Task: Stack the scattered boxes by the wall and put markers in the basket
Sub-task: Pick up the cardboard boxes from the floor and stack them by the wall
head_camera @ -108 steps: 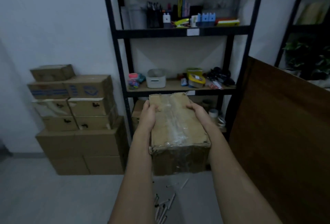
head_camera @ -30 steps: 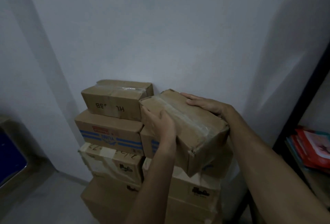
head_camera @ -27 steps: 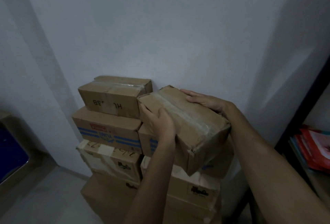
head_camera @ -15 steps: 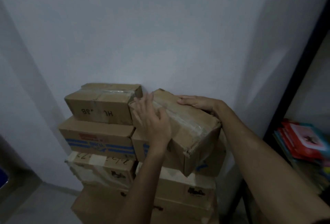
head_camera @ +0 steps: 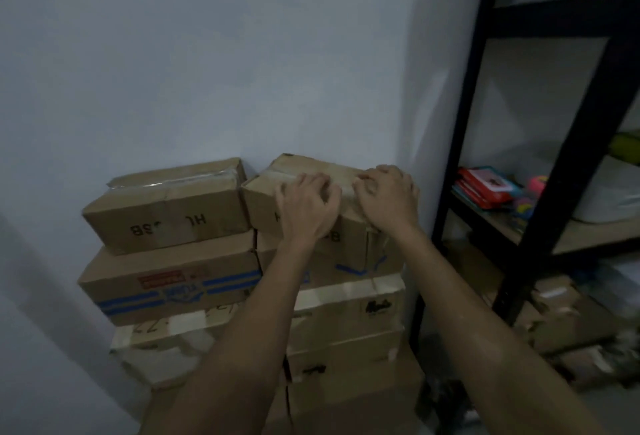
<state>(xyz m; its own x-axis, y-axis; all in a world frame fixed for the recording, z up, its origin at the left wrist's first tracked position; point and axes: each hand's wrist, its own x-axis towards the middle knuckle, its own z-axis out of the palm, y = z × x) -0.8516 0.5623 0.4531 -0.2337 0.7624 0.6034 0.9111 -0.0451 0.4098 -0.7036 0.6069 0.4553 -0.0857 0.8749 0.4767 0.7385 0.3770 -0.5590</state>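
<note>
A taped brown cardboard box (head_camera: 298, 166) lies on top of the right column of the box stack (head_camera: 166, 282) against the white wall. It sits level beside a similar box marked "HL" (head_camera: 169, 212). My left hand (head_camera: 304, 207) rests on its top and front edge with bent, spread fingers. My right hand (head_camera: 388, 195) presses on its right end the same way. Neither hand wraps round the box. No markers are in view.
A black metal shelf rack (head_camera: 457, 157) stands right of the stack, close to the box's right end. Red books (head_camera: 485, 188) and a white container (head_camera: 606, 199) lie on its shelf. More cardboard boxes (head_camera: 554, 299) sit under the shelf.
The box was carried from the shelf to the stack, lowered from a tilt and now lies flat on top. Both hands shifted from gripping its sides to resting on its top.
</note>
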